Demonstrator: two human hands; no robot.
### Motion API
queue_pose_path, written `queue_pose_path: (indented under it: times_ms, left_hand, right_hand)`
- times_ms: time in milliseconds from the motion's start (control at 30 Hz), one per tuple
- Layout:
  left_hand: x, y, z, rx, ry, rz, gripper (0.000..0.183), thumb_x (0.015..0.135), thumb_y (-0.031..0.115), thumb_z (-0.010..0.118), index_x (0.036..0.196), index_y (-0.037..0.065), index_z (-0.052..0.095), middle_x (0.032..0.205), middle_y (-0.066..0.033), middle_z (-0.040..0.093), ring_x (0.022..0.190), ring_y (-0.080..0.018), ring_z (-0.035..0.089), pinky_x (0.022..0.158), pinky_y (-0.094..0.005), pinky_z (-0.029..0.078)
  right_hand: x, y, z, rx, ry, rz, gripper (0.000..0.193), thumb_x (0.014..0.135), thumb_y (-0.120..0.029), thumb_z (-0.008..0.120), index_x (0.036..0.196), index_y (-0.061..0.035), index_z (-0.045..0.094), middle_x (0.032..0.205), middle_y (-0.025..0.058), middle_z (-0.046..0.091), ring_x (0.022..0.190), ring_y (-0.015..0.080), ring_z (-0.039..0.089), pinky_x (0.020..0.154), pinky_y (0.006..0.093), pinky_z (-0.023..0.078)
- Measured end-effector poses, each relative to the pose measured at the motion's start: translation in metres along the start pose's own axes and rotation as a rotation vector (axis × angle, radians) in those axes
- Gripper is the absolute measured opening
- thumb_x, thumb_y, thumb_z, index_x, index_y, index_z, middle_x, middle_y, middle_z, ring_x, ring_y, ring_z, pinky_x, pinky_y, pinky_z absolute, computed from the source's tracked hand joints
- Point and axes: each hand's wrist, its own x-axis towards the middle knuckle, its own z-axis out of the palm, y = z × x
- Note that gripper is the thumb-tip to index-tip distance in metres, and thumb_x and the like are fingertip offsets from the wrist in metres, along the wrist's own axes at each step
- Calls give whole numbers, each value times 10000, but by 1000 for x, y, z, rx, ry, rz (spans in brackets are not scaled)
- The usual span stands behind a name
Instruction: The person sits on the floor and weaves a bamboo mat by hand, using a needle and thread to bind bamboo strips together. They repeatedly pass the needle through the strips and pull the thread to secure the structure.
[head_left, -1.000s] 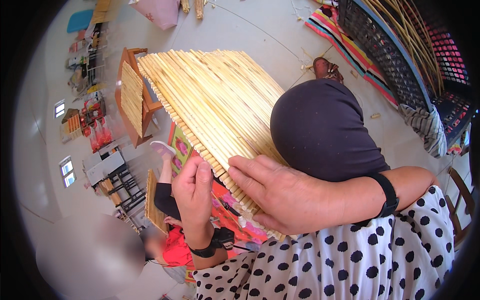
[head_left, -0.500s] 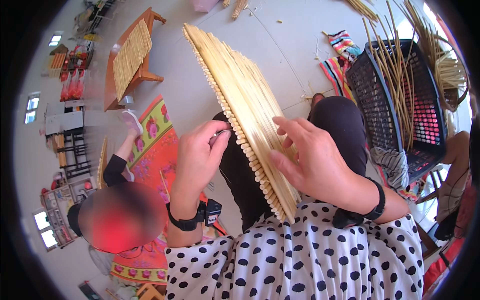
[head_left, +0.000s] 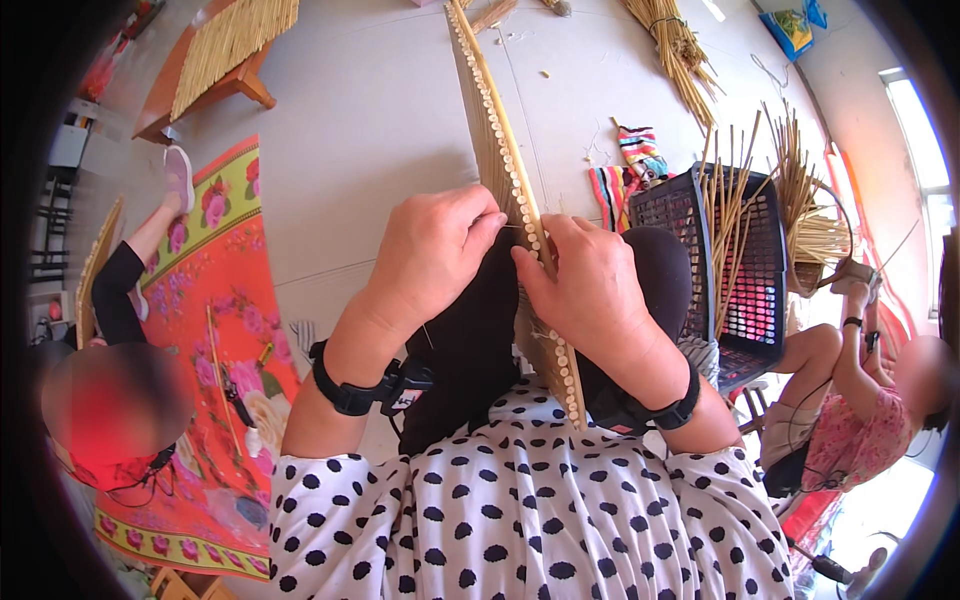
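Observation:
A panel of straw-coloured stalks (head_left: 517, 168) laid side by side stands on its edge between my knees, with the row of round cut ends facing up. My left hand (head_left: 425, 250) is beside the panel's left face, thumb and forefinger pinched on a thin strand that runs to the stalks. Whether it is thread or a needle is too fine to tell. Another fine end hangs below that hand. My right hand (head_left: 592, 285) grips the panel's upper edge, thumb on the near side and fingers over the far side, partly hidden.
At right stands a dark plastic basket (head_left: 745, 290) holding long stalks, with stalk bundles (head_left: 675, 50) beyond. A co-worker (head_left: 860, 410) sits at far right, another (head_left: 115, 400) at left by a red floral mat (head_left: 230, 320). A wooden table (head_left: 215, 85) bears another stalk panel.
The panel has turned from lying tilted to standing on edge. My right hand, earlier hovering with spread fingers over its face, now grips its edge. My left hand has moved slightly up and right.

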Motion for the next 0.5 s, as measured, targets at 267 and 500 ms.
queue_pose_path:
  times_ms: [267,500]
  left_hand:
    - [2,-13,3,-59,-16,131,128,889,99,659,822,23,582,723,-170,621,688,-393,605,610,-470,478]
    - [9,-18,8,-87,8,204,100,882,94,672,860,21,608,755,-163,637,692,-372,615,618,-435,490]
  right_hand:
    - [-8,-5,-4,-88,21,-6,205,882,-187,682,821,-7,605,754,191,636,671,393,639,610,462,529]
    - [-7,8,-7,-80,16,-22,189,879,-175,690,884,4,629,787,210,644,701,425,642,613,476,518]
